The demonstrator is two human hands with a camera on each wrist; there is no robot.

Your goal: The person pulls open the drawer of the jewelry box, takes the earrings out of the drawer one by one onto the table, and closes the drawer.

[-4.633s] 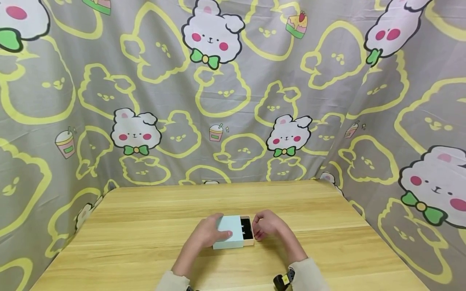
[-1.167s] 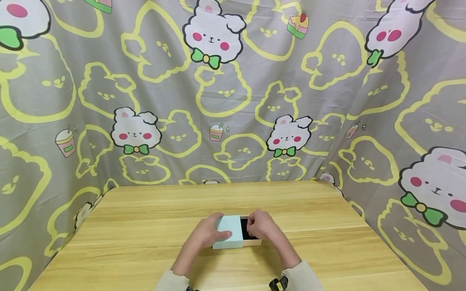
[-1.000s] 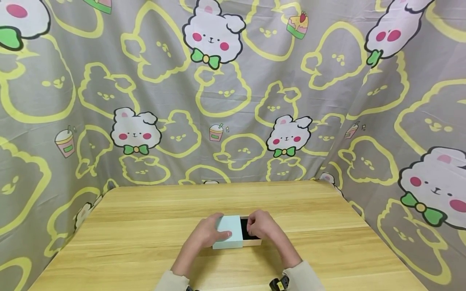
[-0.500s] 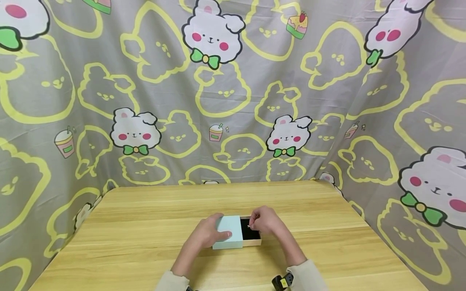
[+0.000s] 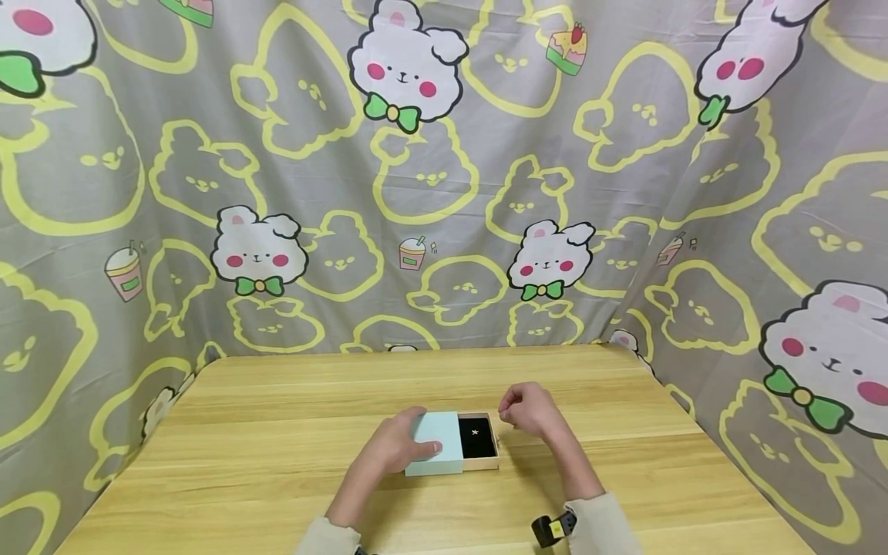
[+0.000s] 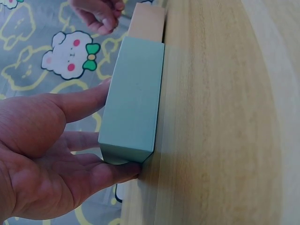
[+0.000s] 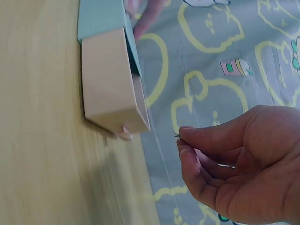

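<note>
A small jewelry box lies on the table, its light blue sleeve partly pulled off a peach drawer. My left hand grips the sleeve's left end, thumb on top and fingers around the end and far side. In the drawer a black pad carries one small star-shaped earring. Right of the drawer and above the table, my right hand pinches a tiny metallic earring between thumb and forefinger. Its shape is mostly hidden by the fingertips.
The wooden table extends around the box. A grey patterned curtain stands along the back and both sides. A short ribbon pull sticks out of the drawer's end.
The drawer has slid further right out of the sleeve. Two earrings showed on the pad earlier; one is now in my right hand, which has risen away to the right. My left hand stays put.
</note>
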